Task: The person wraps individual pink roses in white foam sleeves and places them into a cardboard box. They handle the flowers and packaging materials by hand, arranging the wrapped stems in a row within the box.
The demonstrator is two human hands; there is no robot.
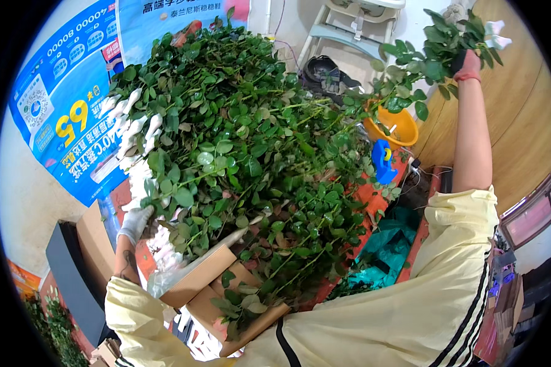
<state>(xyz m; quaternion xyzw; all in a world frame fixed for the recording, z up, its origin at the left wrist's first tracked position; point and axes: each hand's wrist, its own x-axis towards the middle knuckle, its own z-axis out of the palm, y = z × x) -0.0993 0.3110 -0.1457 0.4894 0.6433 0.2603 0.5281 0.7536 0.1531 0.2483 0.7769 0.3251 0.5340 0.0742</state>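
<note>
My left hand (137, 221), in a whitish glove, reaches to the left edge of a big heap of leafy cut stems (238, 137), beside flower heads in white sleeves (140, 176). Whether it grips anything there is unclear. At the upper right, my right hand (467, 66), in a dark and pink glove, is closed around leafy stems (434, 64) with white-sleeved heads (498, 36) beyond it. Long leafy stems trail from it towards the heap. More stems lie in front of me, partly over an open cardboard box (202, 280).
An orange plastic basin (406, 130) and a blue tape dispenser (384, 163) are right of the heap. Teal plastic sheeting (385, 252) lies below the red table edge (367, 220). A white high chair (349, 34) stands behind; a printed blue poster (64, 114) hangs left.
</note>
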